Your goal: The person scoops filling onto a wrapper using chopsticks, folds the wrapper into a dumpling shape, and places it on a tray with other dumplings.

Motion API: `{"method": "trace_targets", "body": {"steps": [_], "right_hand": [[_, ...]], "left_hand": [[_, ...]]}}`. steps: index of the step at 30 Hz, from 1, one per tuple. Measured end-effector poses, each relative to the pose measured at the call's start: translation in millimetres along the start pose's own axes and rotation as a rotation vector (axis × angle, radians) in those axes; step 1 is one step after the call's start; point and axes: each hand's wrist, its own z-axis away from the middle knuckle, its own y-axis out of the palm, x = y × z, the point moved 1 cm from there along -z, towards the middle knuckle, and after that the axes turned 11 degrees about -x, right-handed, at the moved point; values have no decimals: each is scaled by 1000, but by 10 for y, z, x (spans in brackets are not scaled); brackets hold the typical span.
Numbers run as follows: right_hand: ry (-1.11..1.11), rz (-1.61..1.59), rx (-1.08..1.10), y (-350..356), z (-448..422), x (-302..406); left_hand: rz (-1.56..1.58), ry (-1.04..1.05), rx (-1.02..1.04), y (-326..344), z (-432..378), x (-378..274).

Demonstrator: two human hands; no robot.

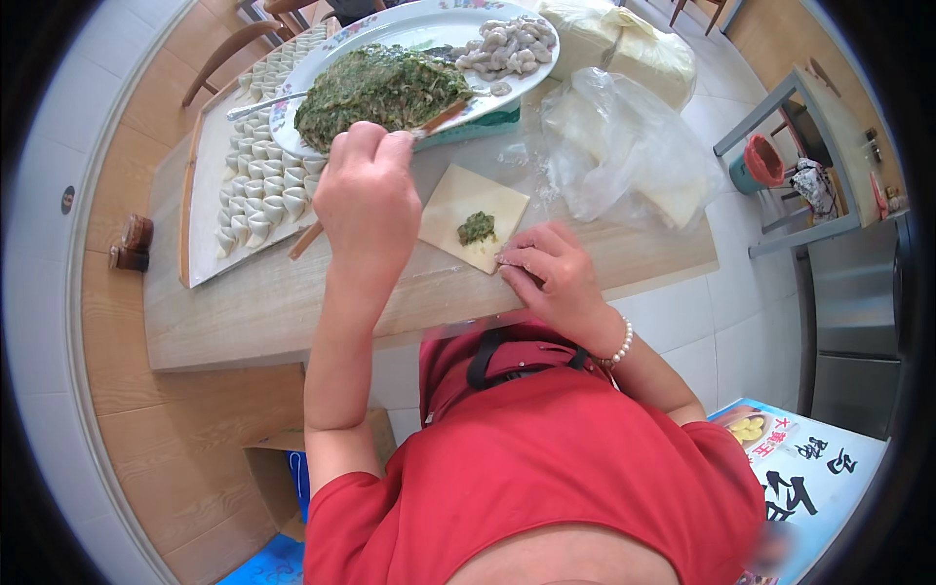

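Observation:
My left hand (369,194) is closed around a flat wooden filling stick (442,118), whose tip reaches the edge of a green minced filling (376,95). That filling is heaped on a large oval floral plate (395,25), with peeled shrimp (512,45) at its right end. Below the plate, a square dough wrapper (468,197) lies on the wooden table, carrying a small dab of filling (476,228). My right hand (552,274) pinches the wrapper's near corner between floury fingertips. A metal spoon handle (263,106) sticks out over the plate's left rim.
Rows of folded wontons (263,183) fill a wood-edged tray (189,212) at left. A clear plastic bag (621,146) with wrappers lies at right, below wrapped dough stacks (621,44). Under the plate is a green container (475,126). The table's (219,322) near edge meets my apron.

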Motion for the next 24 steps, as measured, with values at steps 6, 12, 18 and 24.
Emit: {"method": "trace_targets", "body": {"steps": [6,12,18,24], "right_hand": [[29,-25,0,-24,19,-2],[32,-48,-1,-25,8,-35],[70,-47,-16,-17,52,-62],[74,-37,-4,-22,47,-70]], "left_hand": [[96,-23,-1,-100,-47,54],[134,110,-34,79,-346,-47],[149,212,-13,353,-388,-74],[304,-1,68,-42,667,-107]]}}
